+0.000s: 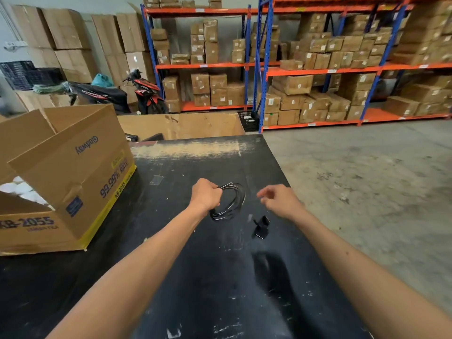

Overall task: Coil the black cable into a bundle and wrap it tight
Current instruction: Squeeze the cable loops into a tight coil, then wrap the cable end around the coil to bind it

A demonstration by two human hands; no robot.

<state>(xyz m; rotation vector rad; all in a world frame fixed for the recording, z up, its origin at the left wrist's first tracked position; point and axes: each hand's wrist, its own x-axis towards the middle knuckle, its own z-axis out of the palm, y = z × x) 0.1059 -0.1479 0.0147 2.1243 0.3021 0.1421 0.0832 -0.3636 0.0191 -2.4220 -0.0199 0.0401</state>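
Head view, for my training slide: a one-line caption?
Left hand holds the coiled black cable above the black table; right hand is free.

The open cardboard box (pixel 71 182) at the table's left bears "Glodway" printed upside down near its upper edge, "99.99% RATE" and "KB-2055" along its yellow-striped side, and "KB-2055" again in large characters on its near face; small labels on the shelved cartons are illegible.

Coiled black cable (pixel 232 201) in closed left hand (pixel 205 195); right hand (pixel 278 198) loosely open, apart.
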